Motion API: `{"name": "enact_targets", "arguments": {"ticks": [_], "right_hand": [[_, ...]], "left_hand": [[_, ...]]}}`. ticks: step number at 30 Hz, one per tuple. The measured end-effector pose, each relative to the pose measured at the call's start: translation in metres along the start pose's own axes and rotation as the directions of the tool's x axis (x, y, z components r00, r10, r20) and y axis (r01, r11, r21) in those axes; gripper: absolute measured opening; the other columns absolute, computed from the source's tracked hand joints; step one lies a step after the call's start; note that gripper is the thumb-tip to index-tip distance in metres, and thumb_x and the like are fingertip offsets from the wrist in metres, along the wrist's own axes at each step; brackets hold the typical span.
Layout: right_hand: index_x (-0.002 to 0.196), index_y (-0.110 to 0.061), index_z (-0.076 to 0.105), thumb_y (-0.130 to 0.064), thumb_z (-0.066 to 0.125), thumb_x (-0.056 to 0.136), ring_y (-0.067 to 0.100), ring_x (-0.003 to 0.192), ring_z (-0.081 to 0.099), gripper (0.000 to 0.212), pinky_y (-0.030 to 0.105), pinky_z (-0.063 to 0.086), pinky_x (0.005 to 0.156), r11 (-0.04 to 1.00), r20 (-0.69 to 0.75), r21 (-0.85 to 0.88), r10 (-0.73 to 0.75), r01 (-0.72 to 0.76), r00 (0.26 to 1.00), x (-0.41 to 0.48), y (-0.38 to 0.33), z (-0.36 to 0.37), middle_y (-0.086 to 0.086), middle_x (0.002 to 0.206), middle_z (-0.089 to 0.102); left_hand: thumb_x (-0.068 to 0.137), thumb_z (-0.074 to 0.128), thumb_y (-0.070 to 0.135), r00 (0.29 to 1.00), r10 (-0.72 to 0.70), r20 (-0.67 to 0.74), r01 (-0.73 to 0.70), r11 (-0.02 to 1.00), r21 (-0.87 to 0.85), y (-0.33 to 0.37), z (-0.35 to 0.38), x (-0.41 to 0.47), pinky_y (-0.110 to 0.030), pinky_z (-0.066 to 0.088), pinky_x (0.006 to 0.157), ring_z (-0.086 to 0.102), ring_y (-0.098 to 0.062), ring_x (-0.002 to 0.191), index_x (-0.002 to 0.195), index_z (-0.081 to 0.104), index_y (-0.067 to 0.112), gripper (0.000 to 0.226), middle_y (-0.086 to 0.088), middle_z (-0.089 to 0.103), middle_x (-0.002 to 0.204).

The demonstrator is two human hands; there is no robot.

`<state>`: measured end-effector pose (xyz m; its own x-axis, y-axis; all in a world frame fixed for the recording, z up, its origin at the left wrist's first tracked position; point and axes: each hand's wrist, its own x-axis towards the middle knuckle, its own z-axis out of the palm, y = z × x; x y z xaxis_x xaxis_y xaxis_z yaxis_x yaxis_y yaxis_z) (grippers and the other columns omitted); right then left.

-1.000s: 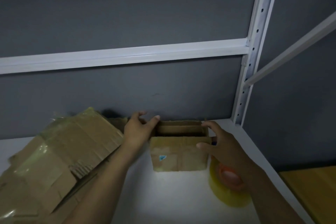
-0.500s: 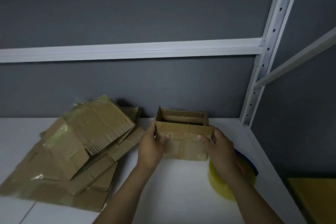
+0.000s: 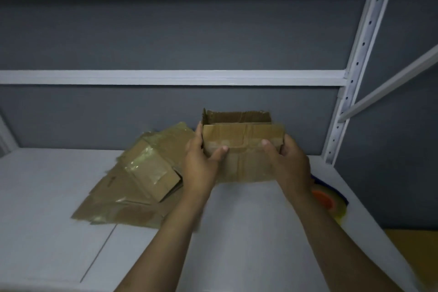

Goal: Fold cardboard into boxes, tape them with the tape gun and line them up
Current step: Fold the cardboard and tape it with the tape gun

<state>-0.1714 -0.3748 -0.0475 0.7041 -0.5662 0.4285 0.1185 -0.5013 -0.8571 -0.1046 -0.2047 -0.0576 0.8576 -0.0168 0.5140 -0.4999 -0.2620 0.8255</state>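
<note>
You had drawn the open box (image 3: pixel 244 147) up from the back of the shelf (image 3: pixel 59 197) to the centre of the frame, left hand (image 3: pixel 201 163) and right hand (image 3: pixel 289 161) each curled round one end, where squeezing its creased walls could have buckled it.

One box (image 3: pixel 241 135), one heap of flat cardboard (image 3: pixel 147 173), one tape roll (image 3: pixel 326 200) and two hands: left hand (image 3: pixel 201 166), right hand (image 3: pixel 291 168).

Bare forearms (image 3: pixel 170 232), left hand (image 3: pixel 201 166), right hand (image 3: pixel 292 168)
</note>
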Motion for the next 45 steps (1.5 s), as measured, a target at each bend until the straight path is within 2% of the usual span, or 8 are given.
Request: {"name": "enact_targets", "arguments": {"ticks": [12, 17, 20, 23, 31, 35, 40, 45], "right_hand": [[0.083, -0.017, 0.06, -0.047, 0.062, 0.086, 0.013, 0.076, 0.062, 0.03, 0.029, 0.047, 0.065, 0.999, 0.084, 0.041, -0.03, 0.027, 0.996, -0.152, -0.121, 0.145, -0.003, 0.08, 0.067], [0.084, -0.01, 0.062, -0.045, 0.067, 0.083, 0.018, 0.079, 0.064, 0.035, 0.036, 0.052, 0.072, 0.99, 0.183, 0.132, -0.065, 0.041, 0.981, -0.171, -0.156, 0.225, 0.001, 0.08, 0.068], [0.064, -0.02, 0.048, -0.045, 0.069, 0.081, 0.006, 0.06, 0.055, 0.037, 0.029, 0.042, 0.058, 0.987, 0.223, 0.143, -0.104, 0.073, 0.969, -0.169, -0.172, 0.282, -0.011, 0.062, 0.059], [0.077, -0.027, 0.059, -0.047, 0.067, 0.082, 0.005, 0.08, 0.062, 0.022, 0.03, 0.051, 0.071, 0.976, 0.332, 0.211, -0.124, 0.054, 0.935, -0.163, -0.185, 0.342, -0.013, 0.083, 0.067], [0.087, -0.029, 0.066, -0.029, 0.068, 0.086, 0.011, 0.089, 0.066, 0.002, 0.043, 0.056, 0.083, 0.948, 0.596, 0.311, -0.144, -0.063, 0.79, -0.137, -0.217, 0.498, -0.011, 0.093, 0.071], [0.096, -0.031, 0.069, -0.03, 0.07, 0.086, 0.011, 0.092, 0.067, 0.011, 0.043, 0.056, 0.083, 0.944, 0.667, 0.32, -0.166, -0.078, 0.727, -0.131, -0.225, 0.565, -0.009, 0.098, 0.072], [0.107, -0.038, 0.06, -0.027, 0.069, 0.086, -0.008, 0.093, 0.057, 0.025, 0.01, 0.047, 0.067, 0.961, 0.669, 0.273, -0.149, -0.054, 0.728, -0.136, -0.226, 0.651, -0.022, 0.102, 0.063], [0.106, -0.033, 0.064, -0.027, 0.07, 0.085, -0.005, 0.093, 0.06, 0.022, 0.005, 0.044, 0.063, 0.983, 0.629, 0.177, -0.08, -0.042, 0.773, -0.135, -0.223, 0.73, -0.021, 0.099, 0.064]], "left_hand": [[0.081, 0.071, 0.044, 0.993, -0.001, -0.118, 0.016, 0.992, 0.129, -0.051, -0.245, -0.037, -0.042, 0.052, 0.094, 0.054, -0.014, 0.112, 0.145, 0.037, 0.035, 0.073, 0.009, 0.056, 0.121], [0.081, 0.072, 0.04, 0.987, -0.037, -0.156, 0.055, 0.992, 0.114, -0.085, -0.327, -0.024, -0.026, 0.053, 0.085, 0.057, -0.004, 0.101, 0.144, 0.038, 0.034, 0.072, 0.018, 0.058, 0.111], [0.08, 0.075, 0.035, 0.978, -0.102, -0.182, 0.115, 0.991, 0.063, -0.11, -0.373, -0.006, -0.014, 0.048, 0.074, 0.055, 0.007, 0.093, 0.136, 0.045, 0.032, 0.064, 0.03, 0.055, 0.103], [0.08, 0.076, 0.035, 0.974, -0.142, -0.176, 0.155, 0.986, 0.066, -0.14, -0.415, 0.015, -0.009, 0.046, 0.067, 0.054, 0.01, 0.089, 0.127, 0.049, 0.037, 0.054, 0.033, 0.054, 0.1], [0.081, 0.074, 0.039, 0.964, -0.232, -0.132, 0.255, 0.947, 0.196, -0.221, -0.528, 0.088, -0.017, 0.051, 0.071, 0.055, -0.006, 0.1, 0.136, 0.039, 0.036, 0.066, 0.017, 0.052, 0.124], [0.081, 0.075, 0.035, 0.954, -0.284, -0.099, 0.299, 0.932, 0.204, -0.269, -0.574, 0.115, -0.024, 0.056, 0.076, 0.057, -0.011, 0.104, 0.135, 0.035, 0.034, 0.068, 0.013, 0.05, 0.129], [0.082, 0.075, 0.03, 0.964, -0.264, -0.043, 0.265, 0.921, 0.287, -0.343, -0.621, 0.164, -0.016, 0.053, 0.07, 0.059, -0.007, 0.102, 0.138, 0.037, 0.033, 0.067, 0.019, 0.057, 0.116], [0.082, 0.075, 0.011, 0.949, -0.316, 0.014, 0.304, 0.924, 0.23, -0.409, -0.653, 0.226, -0.009, 0.048, 0.053, 0.061, 0.003, 0.073, 0.118, 0.047, 0.03, 0.05, 0.01, 0.06, 0.1]]}}
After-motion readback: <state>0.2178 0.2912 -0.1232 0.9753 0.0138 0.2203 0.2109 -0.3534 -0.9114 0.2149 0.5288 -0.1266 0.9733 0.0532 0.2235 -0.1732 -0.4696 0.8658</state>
